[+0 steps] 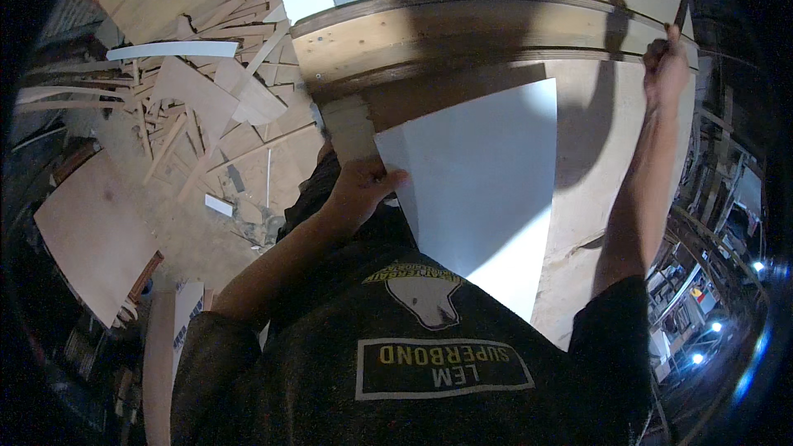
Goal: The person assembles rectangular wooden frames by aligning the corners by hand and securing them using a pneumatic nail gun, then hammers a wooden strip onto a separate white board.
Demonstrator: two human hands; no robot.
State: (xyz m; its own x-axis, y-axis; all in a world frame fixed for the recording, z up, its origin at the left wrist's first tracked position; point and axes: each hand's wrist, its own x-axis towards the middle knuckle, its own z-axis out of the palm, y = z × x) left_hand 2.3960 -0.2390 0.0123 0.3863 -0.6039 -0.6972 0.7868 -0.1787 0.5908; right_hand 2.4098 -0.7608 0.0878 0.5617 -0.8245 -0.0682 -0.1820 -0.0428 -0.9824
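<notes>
A smooth white sheet lies over a light wooden board surface in front of me. My left hand is closed on the sheet's left edge, thumb on the upper face and fingers mostly hidden beneath. At the right end of the wooden work surface, my right hand is raised with its fingers curled. A thin dark shape stands above that fist, too dim to name. Beyond the white sheet, a long wooden plank runs across from left to right.
Wood offcuts are heaped on the floor at the left, with a curved white strip on top. A brown panel leans at the lower left. Cluttered material and bright lamps fill the dark right side.
</notes>
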